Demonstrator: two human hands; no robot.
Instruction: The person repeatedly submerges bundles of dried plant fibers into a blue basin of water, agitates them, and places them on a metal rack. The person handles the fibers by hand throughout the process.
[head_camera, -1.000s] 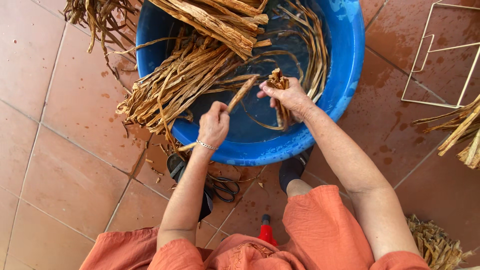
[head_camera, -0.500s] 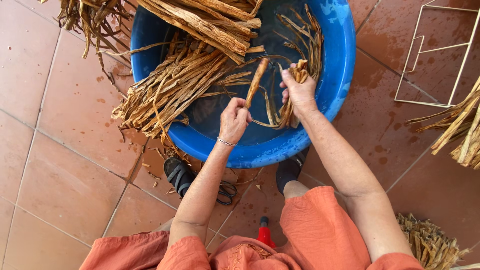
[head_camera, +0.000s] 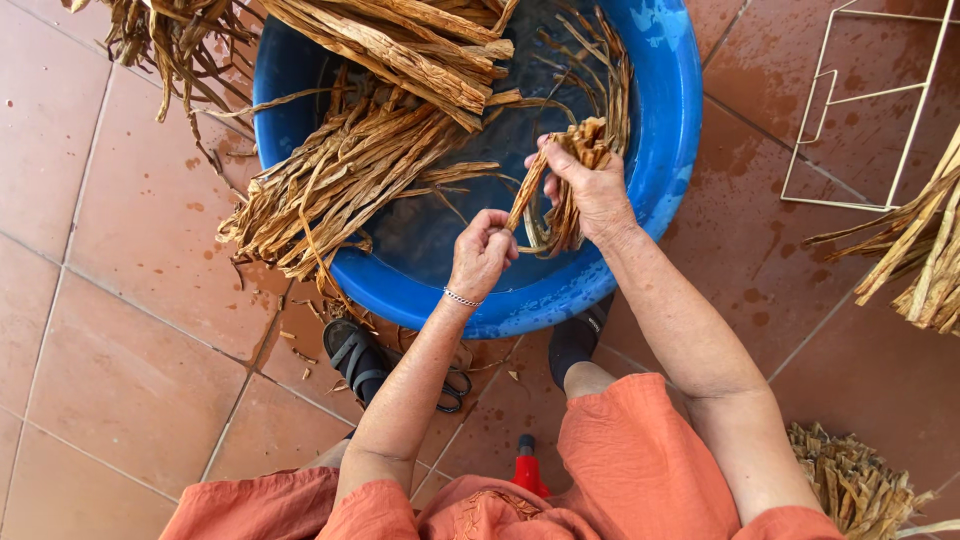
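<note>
Through the head camera I am looking straight down at a blue tub sitting on the tiled floor. My right hand is clenching around a small bunch of dried fibre strips above the water, fingers wrapped tight. My left hand is pinching the lower end of one strip pulled from that bunch, fingers curled closed on it. A larger sheaf of strips is draping over the tub's left rim, and thick bark-like pieces are lying across the top. A wire rack is standing to the right, near another bundle.
</note>
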